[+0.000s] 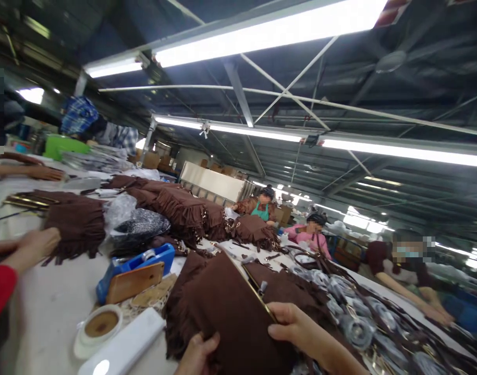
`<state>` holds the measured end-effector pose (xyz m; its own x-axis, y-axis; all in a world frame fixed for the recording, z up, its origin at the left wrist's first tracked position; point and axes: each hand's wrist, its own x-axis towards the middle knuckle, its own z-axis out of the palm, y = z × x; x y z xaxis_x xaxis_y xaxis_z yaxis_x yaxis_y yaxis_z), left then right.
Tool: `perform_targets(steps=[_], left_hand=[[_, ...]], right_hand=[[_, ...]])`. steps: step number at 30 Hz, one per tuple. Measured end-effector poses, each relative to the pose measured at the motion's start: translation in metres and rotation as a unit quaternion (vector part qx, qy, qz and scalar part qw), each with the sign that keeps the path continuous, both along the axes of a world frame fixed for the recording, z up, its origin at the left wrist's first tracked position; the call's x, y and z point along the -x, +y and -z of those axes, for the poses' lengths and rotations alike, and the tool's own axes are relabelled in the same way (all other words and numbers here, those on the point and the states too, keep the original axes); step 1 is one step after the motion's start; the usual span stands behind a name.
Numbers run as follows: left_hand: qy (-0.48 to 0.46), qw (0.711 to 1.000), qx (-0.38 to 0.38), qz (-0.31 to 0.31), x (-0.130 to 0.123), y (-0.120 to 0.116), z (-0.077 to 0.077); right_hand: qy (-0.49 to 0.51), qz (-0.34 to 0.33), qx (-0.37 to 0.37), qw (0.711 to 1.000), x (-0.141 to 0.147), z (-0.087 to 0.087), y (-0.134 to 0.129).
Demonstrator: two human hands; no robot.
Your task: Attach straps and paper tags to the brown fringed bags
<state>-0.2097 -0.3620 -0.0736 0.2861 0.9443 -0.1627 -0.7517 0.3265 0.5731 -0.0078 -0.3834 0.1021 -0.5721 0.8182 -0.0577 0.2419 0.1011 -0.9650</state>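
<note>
A dark brown fringed handbag (230,307) with a gold metal edge fills the lower middle, tilted up off the table. My right hand (295,325) pinches its gold-edged rim between thumb and fingers. At the bottom, my left hand (199,354) grips the near side of the bag, thumb on top; the other fingers are hidden under it. Fringe hangs along the bag's left side. Just beyond lies another brown bag (285,286) with a gold frame, partly covered by the one I hold.
Left of the bag are a white box (124,346), a tape roll (99,325), a phone (134,283) and a blue tape dispenser (160,259). Plastic-wrapped straps (355,328) crowd the right. A co-worker's hand (43,242) touches a brown bag (76,224) at left. Other people work farther off.
</note>
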Motion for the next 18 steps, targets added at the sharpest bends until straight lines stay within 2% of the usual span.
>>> perform_targets(steps=[3, 10, 18], left_hand=[[0.049, 0.999, 0.012, -0.002, 0.004, -0.005, -0.008], [0.102, 0.994, 0.023, -0.01, 0.01, -0.012, -0.034], [0.082, 0.996, 0.027, 0.003, 0.011, -0.014, -0.033]], right_hand=[[-0.001, 0.003, 0.02, 1.0, -0.001, -0.005, -0.003], [-0.027, 0.073, 0.06, 0.995, -0.004, -0.01, -0.005], [-0.042, 0.095, 0.05, 0.993, -0.003, -0.001, -0.003]])
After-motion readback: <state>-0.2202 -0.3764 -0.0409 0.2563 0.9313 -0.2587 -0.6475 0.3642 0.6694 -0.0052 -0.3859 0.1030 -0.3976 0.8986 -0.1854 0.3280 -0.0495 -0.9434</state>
